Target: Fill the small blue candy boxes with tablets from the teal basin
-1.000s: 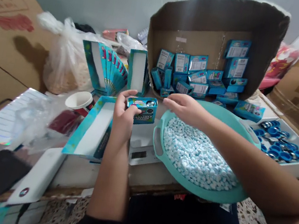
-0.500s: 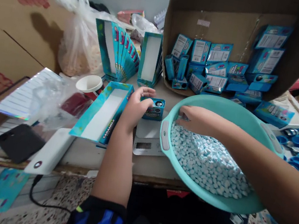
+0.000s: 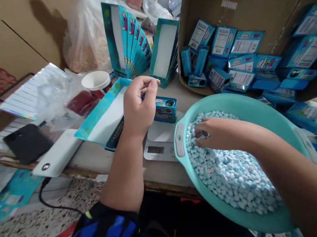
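Turquoise bowl (image 3: pixel 258 111) with our right hand (image 3: pixel 220 132) in it

We dip curled fingers into the pale blue and white candies (image 3: pixel 236 181); whether they pinch any, we cannot tell. Our left hand (image 3: pixel 139 109) has its fingers bent, thumb upright near their tips, by the left end of a small blue box (image 3: pixel 166 111) standing on a white scale (image 3: pixel 160 136); we cannot tell if hand and box touch. Behind the bowl, a cardboard carton (image 3: pixel 254 10) holds more blue boxes (image 3: pixel 247 43).
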Demonstrator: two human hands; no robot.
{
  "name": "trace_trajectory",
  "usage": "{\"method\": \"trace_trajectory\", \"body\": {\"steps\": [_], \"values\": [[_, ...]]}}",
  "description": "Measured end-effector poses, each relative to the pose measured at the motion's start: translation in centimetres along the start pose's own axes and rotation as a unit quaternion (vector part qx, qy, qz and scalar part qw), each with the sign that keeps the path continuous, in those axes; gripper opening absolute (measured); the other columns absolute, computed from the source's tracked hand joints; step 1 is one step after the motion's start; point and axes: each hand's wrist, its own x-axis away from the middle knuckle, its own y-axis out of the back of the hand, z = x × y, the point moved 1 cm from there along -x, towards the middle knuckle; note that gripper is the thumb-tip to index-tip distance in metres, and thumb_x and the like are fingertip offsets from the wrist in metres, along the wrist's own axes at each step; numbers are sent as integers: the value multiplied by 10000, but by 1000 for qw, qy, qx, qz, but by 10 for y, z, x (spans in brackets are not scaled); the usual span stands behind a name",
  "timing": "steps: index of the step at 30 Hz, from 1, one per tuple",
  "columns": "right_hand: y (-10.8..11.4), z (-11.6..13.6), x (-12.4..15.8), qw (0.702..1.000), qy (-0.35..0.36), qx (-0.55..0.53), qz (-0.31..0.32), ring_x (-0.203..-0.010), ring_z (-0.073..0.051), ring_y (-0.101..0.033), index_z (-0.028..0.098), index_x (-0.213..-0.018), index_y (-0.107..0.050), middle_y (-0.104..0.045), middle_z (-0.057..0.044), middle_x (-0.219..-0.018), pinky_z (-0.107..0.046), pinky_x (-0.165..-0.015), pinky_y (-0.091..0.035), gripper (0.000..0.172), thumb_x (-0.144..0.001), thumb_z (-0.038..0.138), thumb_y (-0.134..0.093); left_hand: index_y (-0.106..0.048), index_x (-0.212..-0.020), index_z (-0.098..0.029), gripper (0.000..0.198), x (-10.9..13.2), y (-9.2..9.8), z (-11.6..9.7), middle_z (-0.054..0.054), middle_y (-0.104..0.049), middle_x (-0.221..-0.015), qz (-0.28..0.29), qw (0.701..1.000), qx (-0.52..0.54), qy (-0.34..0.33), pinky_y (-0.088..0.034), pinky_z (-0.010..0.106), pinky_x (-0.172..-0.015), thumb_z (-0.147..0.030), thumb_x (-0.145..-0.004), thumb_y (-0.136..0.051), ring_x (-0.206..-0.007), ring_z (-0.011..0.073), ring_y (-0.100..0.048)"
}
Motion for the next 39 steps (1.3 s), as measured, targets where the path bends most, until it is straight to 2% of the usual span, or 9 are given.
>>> {"method": "trace_trajectory", "body": {"steps": [10, 16, 21, 24, 27, 30, 32, 35, 39], "values": [[-2, 2, 0, 1000, -9, 23, -7, -716, -172, -510, 225, -994, -664, -666, -30, -957, -329, -582, -342, 115, -910, 277, -606, -661, -958, -222, 177, -1, 1, 5, 43, -701, -1008, -20, 999, -46, -18, -518, 314, -917, -334, -1020, -539, -982, 178, -652], [0, 4, 1, 999, -12, 37, -5, -648, -166, -481, 205, -865, -619, -636, -42, -837, -336, -551, -305, 56, -877, 194, -566, -661, -1098, -240, 186, 2, 2, 10, 59, -675, -1161, 34, 995, -99, 0, -494, 382, -1062, -364, -985, -583, -1147, 221, -627], [2, 4, 1, 1000, -11, 29, 6, -652, -170, -487, 202, -887, -615, -638, -54, -853, -331, -562, -299, 42, -871, 208, -576, -559, -1375, -319, 789, 9, 6, 44, 110, -563, -1375, 188, 968, -166, 21, -522, 505, -1060, -210, -651, -856, -1222, 346, -611], [2, 4, 1, 1000, -6, 28, 4, -667, -168, -487, 198, -899, -624, -642, -53, -866, -323, -576, -301, 56, -858, 194, -585, -518, -1432, -305, 873, 7, 4, 56, 121, -642, -1261, 156, 974, -159, 32, -551, 507, -997, -165, -639, -855, -1094, 336, -666], [2, 4, 1, 1000, 2, 22, -1, -652, -164, -473, 183, -914, -642, -649, -60, -863, -324, -583, -305, 85, -848, 182, -589, -556, -1407, -258, 793, 3, -2, 44, 86, -690, -1121, 88, 985, -140, 46, -560, 463, -979, -263, -682, -878, -986, 276, -681], [2, 3, 1, 1000, 8, 22, -6, -640, -164, -477, 170, -931, -658, -653, -68, -862, -323, -583, -313, 113, -854, 179, -575, -671, -1280, -239, 521, 2, -4, 17, 90, -672, -1179, 37, 986, -155, -56, -517, 464, -1050, -262, -780, -814, -1113, 289, -636], [2, 3, 1, 1000, 11, 22, -5, -645, -167, -489, 169, -953, -668, -659, -70, -877, -319, -583, -323, 140, -858, 174, -565, -702, -1248, -256, 402, 3, -4, 1, 75, -666, -1173, 94, 970, -168, -147, -493, 468, -1073, -216, -849, -738, -1157, 288, -604], [3, 3, 2, 1000, 15, 18, -1, -652, -170, -496, 170, -987, -679, -669, -68, -893, -315, -582, -333, 181, -850, 163, -561, -678, -1308, -290, 402, 7, -2, -12, 61, -663, -1163, 190, 943, -148, -229, -510, 438, -1032, -226, -912, -687, -1121, 262, -608], [3, 3, 2, 1000, 22, 13, -9, -655, -166, -497, 174, -1007, -689, -676, -59, -885, -305, -581, -327, 212, -831, 159, -573, -676, -1318, -307, 393, 9, -4, -12, 68, -685, -1202, 170, 925, -159, -300, -494, 454, -1052, -170, -957, -604, -1142, 263, -592]]}}
